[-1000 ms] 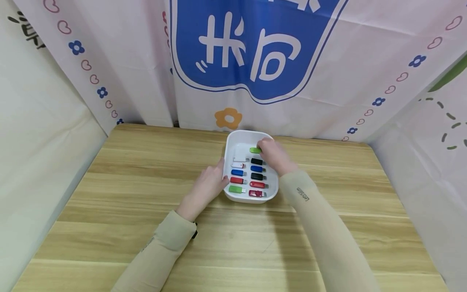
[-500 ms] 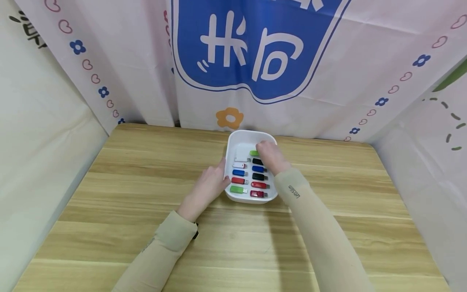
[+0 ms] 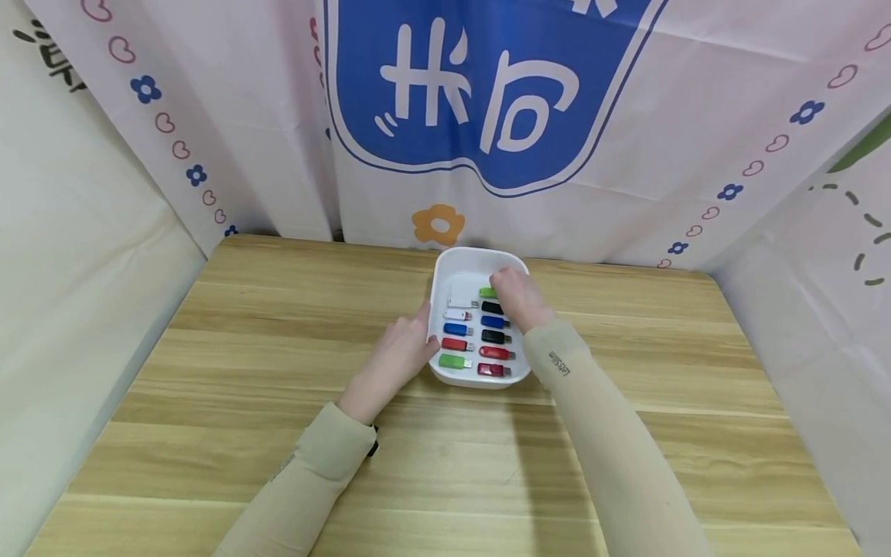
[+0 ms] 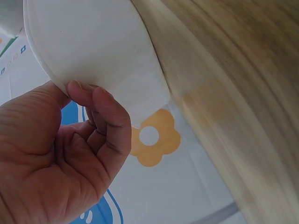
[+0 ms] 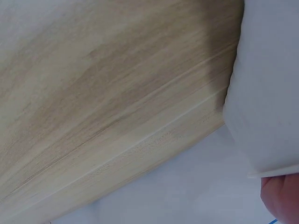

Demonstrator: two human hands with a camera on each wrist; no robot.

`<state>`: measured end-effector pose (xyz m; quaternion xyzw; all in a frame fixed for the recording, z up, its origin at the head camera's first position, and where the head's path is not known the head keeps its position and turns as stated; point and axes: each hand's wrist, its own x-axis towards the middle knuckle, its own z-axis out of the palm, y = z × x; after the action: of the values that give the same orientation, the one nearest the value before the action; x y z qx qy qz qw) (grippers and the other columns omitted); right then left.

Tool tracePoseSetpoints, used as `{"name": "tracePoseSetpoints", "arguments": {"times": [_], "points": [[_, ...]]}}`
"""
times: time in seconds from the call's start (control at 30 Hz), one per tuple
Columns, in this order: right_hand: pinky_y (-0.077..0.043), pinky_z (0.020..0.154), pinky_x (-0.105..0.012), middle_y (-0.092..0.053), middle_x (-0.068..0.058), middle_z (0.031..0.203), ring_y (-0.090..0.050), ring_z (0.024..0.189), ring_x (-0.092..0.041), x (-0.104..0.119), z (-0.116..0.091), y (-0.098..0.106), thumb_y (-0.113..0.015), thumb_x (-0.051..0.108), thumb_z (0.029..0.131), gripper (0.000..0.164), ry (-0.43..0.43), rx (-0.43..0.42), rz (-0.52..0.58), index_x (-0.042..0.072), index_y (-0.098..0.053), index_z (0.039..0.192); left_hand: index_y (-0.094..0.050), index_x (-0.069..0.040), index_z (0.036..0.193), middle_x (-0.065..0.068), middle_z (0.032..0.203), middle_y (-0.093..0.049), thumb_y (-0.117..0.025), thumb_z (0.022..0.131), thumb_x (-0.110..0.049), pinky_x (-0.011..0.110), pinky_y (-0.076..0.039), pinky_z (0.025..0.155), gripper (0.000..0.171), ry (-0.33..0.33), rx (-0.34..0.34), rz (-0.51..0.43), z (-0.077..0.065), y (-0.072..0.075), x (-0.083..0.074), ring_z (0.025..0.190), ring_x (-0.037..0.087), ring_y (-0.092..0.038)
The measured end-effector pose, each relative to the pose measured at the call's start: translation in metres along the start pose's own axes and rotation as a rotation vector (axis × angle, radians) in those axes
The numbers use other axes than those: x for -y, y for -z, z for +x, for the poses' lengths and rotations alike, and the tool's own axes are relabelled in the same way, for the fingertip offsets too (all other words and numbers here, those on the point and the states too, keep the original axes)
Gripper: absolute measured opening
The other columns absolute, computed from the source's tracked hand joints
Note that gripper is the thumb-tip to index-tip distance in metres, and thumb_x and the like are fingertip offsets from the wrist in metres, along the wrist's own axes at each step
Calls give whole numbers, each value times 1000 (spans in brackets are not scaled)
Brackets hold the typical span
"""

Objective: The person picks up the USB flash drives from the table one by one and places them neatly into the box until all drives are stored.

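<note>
A white plastic tray [image 3: 445,267] holds two columns of USB flash drives, their metal plugs to the right. My left hand [image 3: 400,344] grips the tray's left rim; in the left wrist view the thumb and fingers [image 4: 110,105] pinch the tray wall [image 4: 103,46]. Inside the tray, my right hand [image 3: 518,298] has its fingers at a green flash drive [image 3: 487,292] heading the right column. Its plug end is hidden under that hand. Just below lies a black flash drive [image 3: 491,308], partly covered. In the right wrist view only some fingers [image 5: 282,198] show past the tray wall.
The tray stands on a wooden table [image 3: 278,348] near its back edge. A printed curtain [image 3: 390,205] hangs right behind it. Other drives in the tray include a white one [image 3: 459,303], a blue one [image 3: 456,329] and a dark red one [image 3: 491,370].
My right hand has shifted slightly left, and the green flash drive has come nearer the black one below it. The left hand keeps its hold on the tray rim.
</note>
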<state>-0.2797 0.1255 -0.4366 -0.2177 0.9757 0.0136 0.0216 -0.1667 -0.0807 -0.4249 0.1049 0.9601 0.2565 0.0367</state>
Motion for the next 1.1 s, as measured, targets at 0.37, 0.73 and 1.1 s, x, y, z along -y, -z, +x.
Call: {"name": "tracePoseSetpoints", "arguments": {"times": [0.37,0.73,1.1], "points": [[-57,95,-37,-71,-15,107,-68,97,-25,0,-3,2,-59,3,97,17,-29,44,23,2,-69,111,-39,5,147,25,97,-72,-64,94,-12,27,-51,51,61,-13,1,8,1,-2,0,61,20,-61],[-55,96,-42,-70,-18,115,-68,105,-31,-1,-14,17,-61,9,97,23,-33,-92,236,0,-69,117,-38,6,148,24,88,-71,-63,94,-13,24,-42,43,63,-6,-2,13,1,-2,0,52,19,-56],[-49,105,-50,-68,-23,123,-62,118,-38,-17,-74,39,-65,26,97,39,-58,-397,414,-4,-65,122,-38,4,149,25,97,-71,-64,95,-13,27,-45,47,62,17,6,13,1,-1,-1,58,21,-58]]}}
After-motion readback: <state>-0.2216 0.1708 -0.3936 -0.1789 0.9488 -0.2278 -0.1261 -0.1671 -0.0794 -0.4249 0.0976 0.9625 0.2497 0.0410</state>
